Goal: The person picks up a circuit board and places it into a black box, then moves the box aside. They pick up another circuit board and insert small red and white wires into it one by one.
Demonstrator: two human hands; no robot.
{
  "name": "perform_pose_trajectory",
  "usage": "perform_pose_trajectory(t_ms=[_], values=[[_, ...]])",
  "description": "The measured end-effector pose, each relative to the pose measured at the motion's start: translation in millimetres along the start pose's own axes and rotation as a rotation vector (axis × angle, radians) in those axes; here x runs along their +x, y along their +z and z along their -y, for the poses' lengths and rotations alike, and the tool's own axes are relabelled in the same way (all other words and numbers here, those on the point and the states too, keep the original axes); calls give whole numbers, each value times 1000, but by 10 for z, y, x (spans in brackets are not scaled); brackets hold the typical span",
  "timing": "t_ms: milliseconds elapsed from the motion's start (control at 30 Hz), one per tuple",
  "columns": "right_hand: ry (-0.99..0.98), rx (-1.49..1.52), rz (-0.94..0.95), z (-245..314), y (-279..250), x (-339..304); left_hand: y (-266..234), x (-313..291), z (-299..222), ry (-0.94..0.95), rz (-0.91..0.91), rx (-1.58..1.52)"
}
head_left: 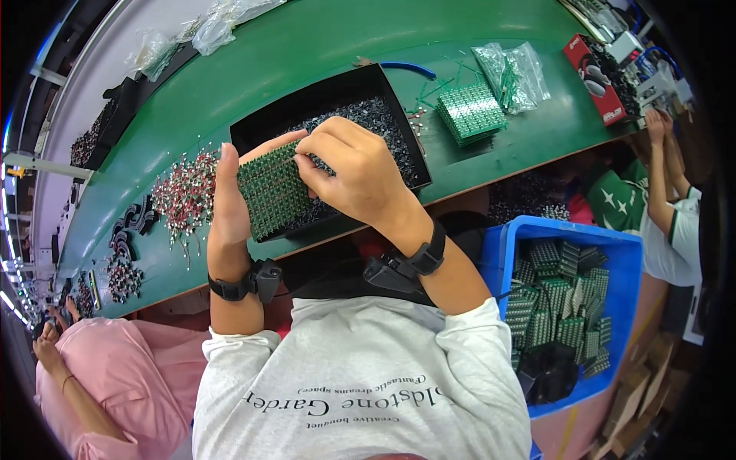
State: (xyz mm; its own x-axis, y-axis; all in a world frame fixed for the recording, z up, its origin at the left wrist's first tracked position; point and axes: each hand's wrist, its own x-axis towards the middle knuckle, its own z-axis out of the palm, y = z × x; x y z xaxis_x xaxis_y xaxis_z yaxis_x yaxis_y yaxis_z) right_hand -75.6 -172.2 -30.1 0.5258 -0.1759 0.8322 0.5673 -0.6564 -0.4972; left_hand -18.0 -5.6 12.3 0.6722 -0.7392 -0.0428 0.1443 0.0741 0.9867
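Observation:
My left hand [229, 203] holds up a green circuit board panel [271, 193] covered with rows of small parts, its thumb along the left edge and its fingers behind. At the panel's upper right edge my right hand [354, 170] is closed in a pinch. Whatever is between those fingertips is too small or hidden to make out. Both hands are over the near left part of a black box [405, 123], which holds many small dark parts [382, 123]. The panel hides some of the box.
A heap of red and white wired parts [184, 192] lies left on the green table [307, 42]. Right of the box stand stacked green panels [471, 111], a clear bag [529, 73] and blue-handled pliers [406, 67]. A blue bin [571, 228] holds many panels. Other people sit on both sides.

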Motion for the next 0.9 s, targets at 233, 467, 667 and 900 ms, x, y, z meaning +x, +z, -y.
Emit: perform_pose_trajectory(t_ms=[233,467,667,900], values=[[-129,-139,-7,30,33,-2,42,-14,14,-28,-29,-44],[-23,-95,13,43,-84,32,-98,-1,52,-30,1,-144],[-64,-8,-51,121,83,28,89,9,57,-6,-94,-161],[-29,-10,-29,137,26,18,15,-2,151,38,-87,-40]])
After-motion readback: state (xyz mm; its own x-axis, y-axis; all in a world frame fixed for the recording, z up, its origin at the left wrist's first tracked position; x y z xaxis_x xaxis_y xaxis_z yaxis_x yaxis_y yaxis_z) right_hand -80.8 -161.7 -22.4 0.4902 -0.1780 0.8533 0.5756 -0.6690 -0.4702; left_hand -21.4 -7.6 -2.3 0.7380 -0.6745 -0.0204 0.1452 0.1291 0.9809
